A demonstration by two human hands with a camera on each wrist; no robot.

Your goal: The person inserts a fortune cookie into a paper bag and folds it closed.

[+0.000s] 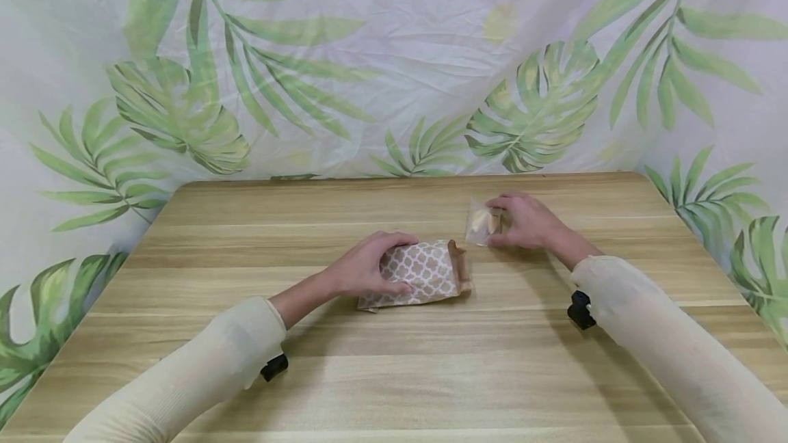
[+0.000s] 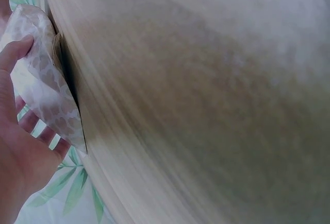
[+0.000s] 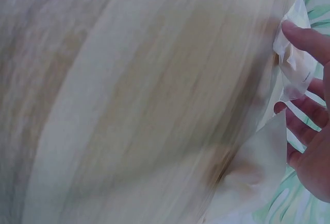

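On the table lies a paper bag (image 1: 425, 269) with a white lattice pattern, its brown folded end toward the right. My left hand (image 1: 372, 265) grips it from the left, thumb along the near side and fingers over the far side. In the left wrist view the thumb presses the patterned paper (image 2: 44, 74). Just beyond the bag's brown end, my right hand (image 1: 526, 223) holds a small clear packet (image 1: 477, 224) with pale tan pieces inside. The right wrist view shows its wrapper (image 3: 296, 62) between thumb and fingers. Below the fingers there, a translucent triangular wrapper (image 3: 258, 167) covers something tan.
The wood-grain table (image 1: 394, 374) reaches back to a hanging cloth (image 1: 418, 74) printed with green leaves. Pale sleeves (image 1: 215, 340) cover both forearms, and a small black device (image 1: 581, 310) sits under the right wrist, another (image 1: 273, 366) under the left.
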